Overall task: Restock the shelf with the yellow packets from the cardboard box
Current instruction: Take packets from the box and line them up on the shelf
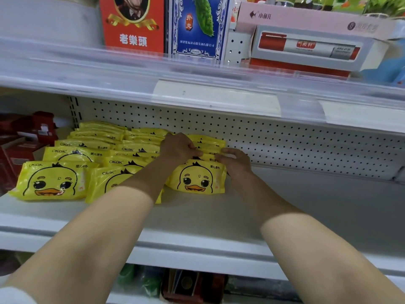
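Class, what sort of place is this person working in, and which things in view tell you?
Probably a shop: a white shelf with a pegboard back, clear price-label strips along the upper shelf's edge, and rows of identical yellow packets laid out.

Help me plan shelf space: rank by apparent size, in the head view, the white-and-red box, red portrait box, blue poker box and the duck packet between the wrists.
1. white-and-red box
2. red portrait box and blue poker box: look alike, both cropped by the frame
3. duck packet, smallest
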Tool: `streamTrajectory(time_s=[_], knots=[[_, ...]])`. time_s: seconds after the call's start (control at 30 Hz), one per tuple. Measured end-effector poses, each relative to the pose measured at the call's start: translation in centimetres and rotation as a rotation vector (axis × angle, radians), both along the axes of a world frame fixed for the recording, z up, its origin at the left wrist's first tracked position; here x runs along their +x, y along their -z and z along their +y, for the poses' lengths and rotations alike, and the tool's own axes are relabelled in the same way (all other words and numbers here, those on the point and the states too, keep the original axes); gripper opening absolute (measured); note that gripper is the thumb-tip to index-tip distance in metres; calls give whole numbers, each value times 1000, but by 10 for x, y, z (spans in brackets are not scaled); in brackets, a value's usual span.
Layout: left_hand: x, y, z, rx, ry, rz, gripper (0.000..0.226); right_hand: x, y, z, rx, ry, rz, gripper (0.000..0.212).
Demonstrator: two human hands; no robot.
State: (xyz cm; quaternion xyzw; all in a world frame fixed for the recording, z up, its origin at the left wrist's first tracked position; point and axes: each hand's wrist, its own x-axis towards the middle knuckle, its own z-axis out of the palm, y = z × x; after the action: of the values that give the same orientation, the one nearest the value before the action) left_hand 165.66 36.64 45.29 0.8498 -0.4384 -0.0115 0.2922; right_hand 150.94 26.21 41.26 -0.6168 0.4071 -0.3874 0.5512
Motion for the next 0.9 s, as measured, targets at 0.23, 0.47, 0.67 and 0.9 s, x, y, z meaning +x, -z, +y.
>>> streamTrajectory(time_s=[0.23,0.47,0.67,0.9], knots=[[0,-13,38,26,-31,-71,41,-12,-16,25,-134,103,73,46],[20,-28,128,-121,-5,22,45,1,-50,106,-348,-42,142,45],[36,-33,245,-111,-74,150,56,35,-67,213,-365,-398,332,66],[52,6,382,-26,-164,180,62,64,-36,328,-331,-624,398,73]])
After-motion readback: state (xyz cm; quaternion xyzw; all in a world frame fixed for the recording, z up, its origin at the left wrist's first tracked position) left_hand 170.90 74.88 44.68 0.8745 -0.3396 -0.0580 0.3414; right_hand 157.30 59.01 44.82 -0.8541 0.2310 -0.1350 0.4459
